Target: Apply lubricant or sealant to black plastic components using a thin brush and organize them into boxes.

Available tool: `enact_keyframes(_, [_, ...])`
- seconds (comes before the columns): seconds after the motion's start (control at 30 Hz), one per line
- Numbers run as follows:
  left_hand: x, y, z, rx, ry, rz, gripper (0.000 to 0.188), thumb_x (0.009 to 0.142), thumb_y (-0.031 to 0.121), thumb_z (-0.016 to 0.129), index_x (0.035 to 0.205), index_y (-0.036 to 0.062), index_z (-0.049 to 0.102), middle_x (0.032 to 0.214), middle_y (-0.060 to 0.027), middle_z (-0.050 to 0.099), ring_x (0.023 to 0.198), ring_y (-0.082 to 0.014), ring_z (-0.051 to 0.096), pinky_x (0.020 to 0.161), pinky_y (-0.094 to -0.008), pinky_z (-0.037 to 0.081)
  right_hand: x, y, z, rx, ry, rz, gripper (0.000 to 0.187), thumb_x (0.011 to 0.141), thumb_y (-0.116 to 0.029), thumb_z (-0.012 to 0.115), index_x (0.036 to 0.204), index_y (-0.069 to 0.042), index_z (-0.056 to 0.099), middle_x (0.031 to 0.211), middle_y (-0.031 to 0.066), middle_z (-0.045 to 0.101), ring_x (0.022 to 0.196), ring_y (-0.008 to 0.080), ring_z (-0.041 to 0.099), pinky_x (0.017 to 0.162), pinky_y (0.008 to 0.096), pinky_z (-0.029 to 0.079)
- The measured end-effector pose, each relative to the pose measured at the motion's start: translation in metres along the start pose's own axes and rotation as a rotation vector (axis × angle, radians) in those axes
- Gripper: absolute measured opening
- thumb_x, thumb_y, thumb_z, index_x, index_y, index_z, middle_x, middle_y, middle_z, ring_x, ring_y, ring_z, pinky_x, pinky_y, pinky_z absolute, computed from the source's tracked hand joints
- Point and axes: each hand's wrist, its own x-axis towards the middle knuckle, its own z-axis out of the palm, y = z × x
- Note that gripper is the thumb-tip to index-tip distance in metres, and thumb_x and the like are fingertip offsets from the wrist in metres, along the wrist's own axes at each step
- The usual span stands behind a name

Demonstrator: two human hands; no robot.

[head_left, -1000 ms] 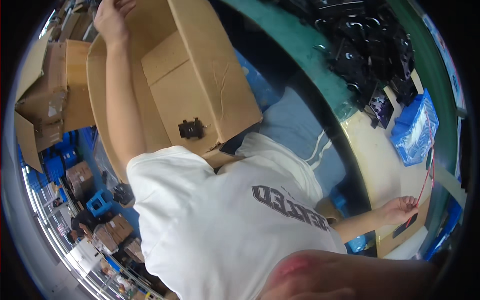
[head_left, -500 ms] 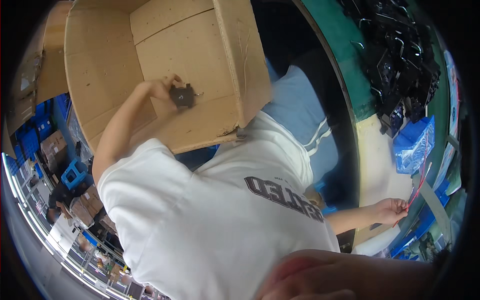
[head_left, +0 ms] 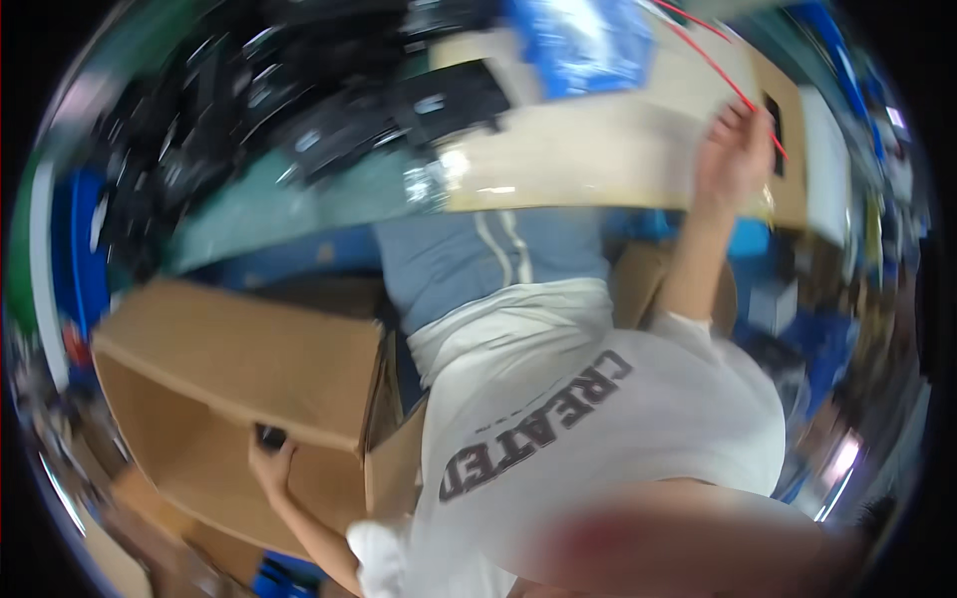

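Observation:
At the lower left, my left hand (head_left: 271, 464) is closed on a small black part (head_left: 269, 436) inside a large open cardboard box (head_left: 239, 354). The part is blurred and half hidden by my fingers. At the upper right, my right hand (head_left: 735, 157) is raised over the tan board on the workbench (head_left: 578, 149), its fingers pinched around a thin red wire (head_left: 716, 66). The wire's ends stick out on both sides of the hand.
Several black housings (head_left: 329, 125) with metal bits lie piled on the green bench top (head_left: 269, 204) at the upper left. A blue plastic bag (head_left: 583, 45) sits at the bench's far side. Blue bins (head_left: 80, 249) stand at the far left.
The view has swung round, so the bench now runs across the top and the box lies lower left. The black part stays in my left hand, the red wire in my right.

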Motion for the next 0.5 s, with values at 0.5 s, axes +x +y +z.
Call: enact_keyframes(0.5, [0.008, 0.286, -0.076, -0.387, 0.675, 0.886, 0.061, 0.064, 0.007, 0.068, 0.122, 0.002, 0.049, 0.116, -0.0177, 0.058, 0.092, -0.0277, 0.061, 0.08, -0.0325, 0.051, -0.016, 0.003, 0.034, -0.714, -0.395, -0.354, 0.01, 0.095, -0.006, 0.047, 0.101, 0.001, 0.05, 0.087, 0.015, 0.064, 0.071, 0.018, 0.064, 0.063, 0.0235, 0.053])
